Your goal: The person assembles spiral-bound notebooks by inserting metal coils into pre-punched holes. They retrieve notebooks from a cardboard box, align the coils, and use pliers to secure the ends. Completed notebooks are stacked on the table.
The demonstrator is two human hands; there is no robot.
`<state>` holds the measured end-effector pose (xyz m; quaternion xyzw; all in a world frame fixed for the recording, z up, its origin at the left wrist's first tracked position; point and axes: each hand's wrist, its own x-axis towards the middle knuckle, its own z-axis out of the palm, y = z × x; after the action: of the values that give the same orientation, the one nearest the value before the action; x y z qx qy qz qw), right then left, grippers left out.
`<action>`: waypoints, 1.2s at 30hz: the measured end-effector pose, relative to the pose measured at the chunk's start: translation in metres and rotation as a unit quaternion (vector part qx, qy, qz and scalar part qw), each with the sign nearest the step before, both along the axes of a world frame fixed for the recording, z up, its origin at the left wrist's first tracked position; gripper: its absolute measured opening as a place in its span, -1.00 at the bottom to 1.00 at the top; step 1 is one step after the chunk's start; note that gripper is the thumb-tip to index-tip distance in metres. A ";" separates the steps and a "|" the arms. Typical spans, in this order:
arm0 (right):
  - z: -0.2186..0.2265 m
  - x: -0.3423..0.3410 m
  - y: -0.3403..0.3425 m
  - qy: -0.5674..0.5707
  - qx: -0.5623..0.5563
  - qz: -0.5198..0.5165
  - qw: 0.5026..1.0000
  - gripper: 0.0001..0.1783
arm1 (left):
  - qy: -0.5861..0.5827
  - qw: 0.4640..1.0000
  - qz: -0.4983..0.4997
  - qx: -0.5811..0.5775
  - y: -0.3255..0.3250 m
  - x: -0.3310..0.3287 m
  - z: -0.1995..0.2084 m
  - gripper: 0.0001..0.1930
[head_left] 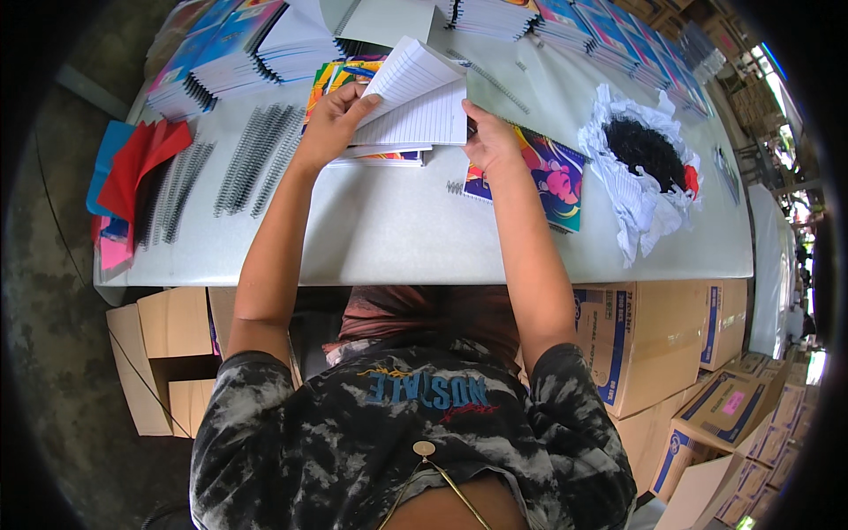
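Observation:
Lined paper sheets point(415, 119) are lifted over the middle of the table. My left hand point(337, 122) is closed on their left side, thumb on top, and the upper sheets curl upward. At the right edge, my right hand point(488, 134) pinches the lower sheets between thumb and fingers. Beneath them lies a small stack of colorful covers and paper point(382, 157). A bright illustrated notebook point(549, 177) rests beside my right wrist, partly hidden by the forearm. Loose black spiral coils point(256, 159) lie to the left of my left forearm.
Stacks of spiral notebooks point(225, 57) line the far edge, with more at the far right point(609, 44). Crumpled paper point(632, 225) surrounds a tangle of black coil scraps point(645, 150). Red sheets point(146, 168) lie at the left edge. Cardboard boxes point(658, 340) stand below the table.

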<state>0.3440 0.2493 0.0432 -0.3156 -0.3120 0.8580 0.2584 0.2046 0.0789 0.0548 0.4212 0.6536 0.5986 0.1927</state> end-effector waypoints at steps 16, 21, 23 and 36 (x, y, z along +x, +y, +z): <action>-0.019 0.006 0.003 0.214 -0.146 0.059 0.964 -0.81 | -0.093 0.995 0.012 0.022 -0.001 0.005 0.010 -0.85; -0.015 0.005 0.000 0.184 -0.111 0.041 0.976 -0.83 | -0.077 0.996 0.010 0.037 -0.003 -0.008 -0.003 -0.86; -0.016 0.005 0.000 0.201 -0.096 0.049 0.974 -0.83 | -0.101 0.993 0.016 0.062 -0.001 0.000 0.002 -0.87; -0.007 -0.006 -0.024 -0.273 0.470 -0.050 0.838 0.20 | 0.105 0.994 -0.036 0.005 0.001 0.022 0.006 -0.73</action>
<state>0.3382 0.2250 0.0362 -0.3929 -0.7197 0.4726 0.3230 0.2267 0.0801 0.0612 0.5058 0.6516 0.5472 0.1422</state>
